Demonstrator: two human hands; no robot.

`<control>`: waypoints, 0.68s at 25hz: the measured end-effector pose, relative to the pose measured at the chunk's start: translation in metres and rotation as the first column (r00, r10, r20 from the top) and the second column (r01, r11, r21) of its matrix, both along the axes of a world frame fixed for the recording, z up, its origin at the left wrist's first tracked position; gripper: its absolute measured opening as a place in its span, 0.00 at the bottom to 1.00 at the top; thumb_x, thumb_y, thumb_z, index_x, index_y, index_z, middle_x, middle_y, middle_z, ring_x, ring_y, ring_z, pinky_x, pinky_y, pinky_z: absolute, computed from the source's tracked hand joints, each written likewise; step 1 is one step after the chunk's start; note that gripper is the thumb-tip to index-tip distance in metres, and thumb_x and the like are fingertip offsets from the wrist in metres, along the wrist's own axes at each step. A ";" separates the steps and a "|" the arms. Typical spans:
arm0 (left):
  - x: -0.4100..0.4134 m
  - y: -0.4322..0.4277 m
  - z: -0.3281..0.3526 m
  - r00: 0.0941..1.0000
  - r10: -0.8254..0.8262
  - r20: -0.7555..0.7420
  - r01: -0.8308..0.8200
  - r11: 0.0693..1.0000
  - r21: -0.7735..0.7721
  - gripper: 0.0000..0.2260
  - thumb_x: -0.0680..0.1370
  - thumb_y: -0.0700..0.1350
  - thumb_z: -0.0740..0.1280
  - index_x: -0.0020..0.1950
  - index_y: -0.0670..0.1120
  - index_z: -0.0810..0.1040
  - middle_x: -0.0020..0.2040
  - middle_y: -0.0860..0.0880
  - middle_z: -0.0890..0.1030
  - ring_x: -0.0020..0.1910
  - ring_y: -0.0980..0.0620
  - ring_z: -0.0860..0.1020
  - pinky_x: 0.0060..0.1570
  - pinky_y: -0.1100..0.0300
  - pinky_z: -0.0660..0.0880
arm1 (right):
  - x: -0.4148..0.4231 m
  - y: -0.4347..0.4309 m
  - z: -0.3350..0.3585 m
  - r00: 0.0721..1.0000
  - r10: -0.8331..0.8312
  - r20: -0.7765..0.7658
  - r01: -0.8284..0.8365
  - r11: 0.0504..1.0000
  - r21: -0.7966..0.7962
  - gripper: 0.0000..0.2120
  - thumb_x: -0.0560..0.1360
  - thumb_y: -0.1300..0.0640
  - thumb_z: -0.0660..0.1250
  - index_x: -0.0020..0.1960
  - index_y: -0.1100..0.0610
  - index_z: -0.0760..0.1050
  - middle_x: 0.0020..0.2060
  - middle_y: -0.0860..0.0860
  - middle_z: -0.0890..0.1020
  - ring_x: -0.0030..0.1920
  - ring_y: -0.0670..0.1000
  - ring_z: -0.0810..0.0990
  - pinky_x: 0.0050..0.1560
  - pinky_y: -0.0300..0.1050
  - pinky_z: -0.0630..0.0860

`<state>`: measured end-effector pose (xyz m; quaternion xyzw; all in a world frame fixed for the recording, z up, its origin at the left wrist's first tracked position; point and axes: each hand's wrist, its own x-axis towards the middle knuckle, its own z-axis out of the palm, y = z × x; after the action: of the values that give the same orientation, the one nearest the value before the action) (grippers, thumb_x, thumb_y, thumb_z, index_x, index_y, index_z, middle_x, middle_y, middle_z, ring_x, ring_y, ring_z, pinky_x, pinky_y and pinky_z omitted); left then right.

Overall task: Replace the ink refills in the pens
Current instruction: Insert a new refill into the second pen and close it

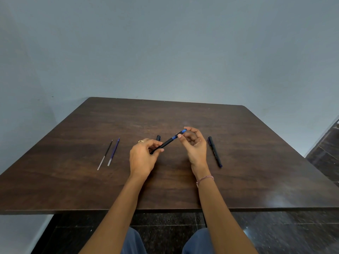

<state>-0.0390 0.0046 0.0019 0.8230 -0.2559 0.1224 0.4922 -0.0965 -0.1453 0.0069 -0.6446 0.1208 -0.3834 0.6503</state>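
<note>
Dark wooden table [247,140] meets a grey-blue wall [165,52]. Two refills lie side by side at the left: a black refill [105,154] and a blue refill [114,151]. The left hand [144,159] grips the black barrel of a pen [167,143], slanted above the table's middle; the right hand [195,145] pinches its blue tip end. A second pen [215,151] lies just right of that hand. One dark piece [158,138] shows behind the left hand, mostly hidden.

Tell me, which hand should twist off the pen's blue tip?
Probably the right hand: it pinches the blue tip of the pen, while the left hand grips the barrel, steadying it.
</note>
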 end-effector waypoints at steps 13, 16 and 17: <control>-0.004 0.000 0.004 0.999 -0.026 0.030 0.024 0.998 0.055 0.11 0.70 0.41 0.75 0.51 0.50 0.84 0.45 0.57 0.81 0.44 0.57 0.79 0.49 0.59 0.77 | 0.000 0.000 -0.001 1.000 0.018 -0.003 -0.018 1.000 -0.013 0.14 0.71 0.64 0.72 0.52 0.51 0.77 0.39 0.46 0.82 0.43 0.44 0.81 0.48 0.39 0.77; -0.005 0.001 0.005 0.999 -0.035 0.033 0.034 0.998 0.045 0.11 0.70 0.41 0.74 0.51 0.50 0.84 0.44 0.58 0.81 0.44 0.57 0.79 0.50 0.59 0.77 | -0.001 -0.001 -0.001 1.000 0.020 0.010 -0.020 1.000 -0.001 0.13 0.71 0.65 0.73 0.51 0.51 0.77 0.38 0.46 0.82 0.42 0.42 0.81 0.46 0.35 0.77; -0.005 0.001 0.005 0.999 -0.033 0.034 0.031 0.999 0.041 0.11 0.70 0.41 0.74 0.51 0.50 0.84 0.45 0.57 0.81 0.45 0.56 0.79 0.51 0.58 0.77 | -0.001 -0.001 -0.001 1.000 0.023 0.014 -0.023 1.000 0.002 0.13 0.70 0.65 0.73 0.50 0.51 0.77 0.38 0.45 0.83 0.42 0.42 0.82 0.45 0.34 0.77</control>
<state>-0.0440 0.0053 0.0069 0.8263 -0.2798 0.1235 0.4730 -0.0975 -0.1465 0.0054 -0.6424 0.1094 -0.3804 0.6563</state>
